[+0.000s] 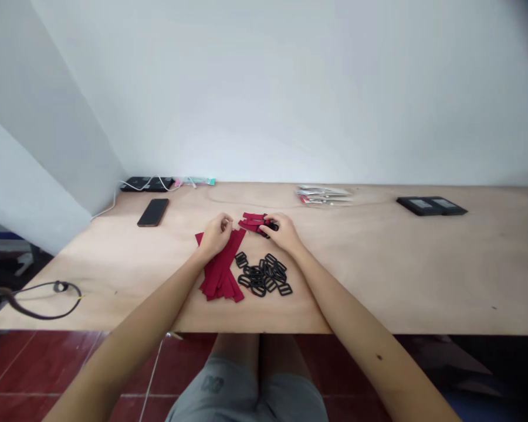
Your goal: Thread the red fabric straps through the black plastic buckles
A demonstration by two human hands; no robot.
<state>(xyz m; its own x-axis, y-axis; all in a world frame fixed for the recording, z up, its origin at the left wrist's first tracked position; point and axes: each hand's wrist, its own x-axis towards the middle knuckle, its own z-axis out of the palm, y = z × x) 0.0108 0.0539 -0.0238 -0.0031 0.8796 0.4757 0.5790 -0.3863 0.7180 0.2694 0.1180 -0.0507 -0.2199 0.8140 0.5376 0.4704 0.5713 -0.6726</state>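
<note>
My left hand is over the top end of a fanned pile of flat red straps. Its fingers are curled together, and I cannot make out what is in them. My right hand is closed at a small group of short red strap pieces fitted with black buckles, its fingertips on the buckle end. Between my forearms lies a loose heap of black plastic slider buckles and rings, just right of the long straps.
A phone lies at the left, with black boxes and a white cable behind it. Packets rest near the wall, and more black boxes are at the right. A black cable loop overhangs the left front.
</note>
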